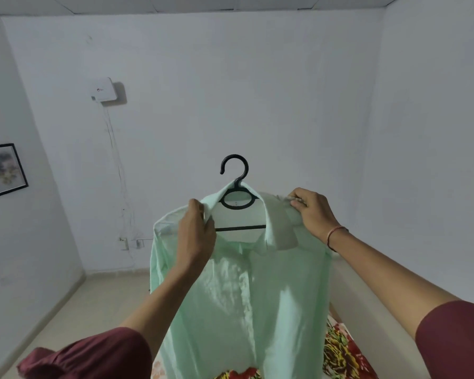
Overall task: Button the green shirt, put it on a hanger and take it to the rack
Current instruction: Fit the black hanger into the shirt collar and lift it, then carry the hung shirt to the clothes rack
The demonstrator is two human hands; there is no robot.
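Above the edge of the floral bedcover (340, 351), the green shirt (246, 296) hangs on the black hanger (241, 228), held aloft. The left hand (196, 232) grips its collar; the right hand (311, 212) pinches its shoulder. Open floor (99, 302) lies left, and the white wall (244, 91) stands beyond.

Your shirt (244, 296) is a plain pale mint green, its hanger (234, 165) black, and your sleeves (93, 354) maroon. The bedspread (340, 351) beneath shows a red and yellow floral print, the walls (257, 91) are plain white, and the picture frame (20, 164) is black.
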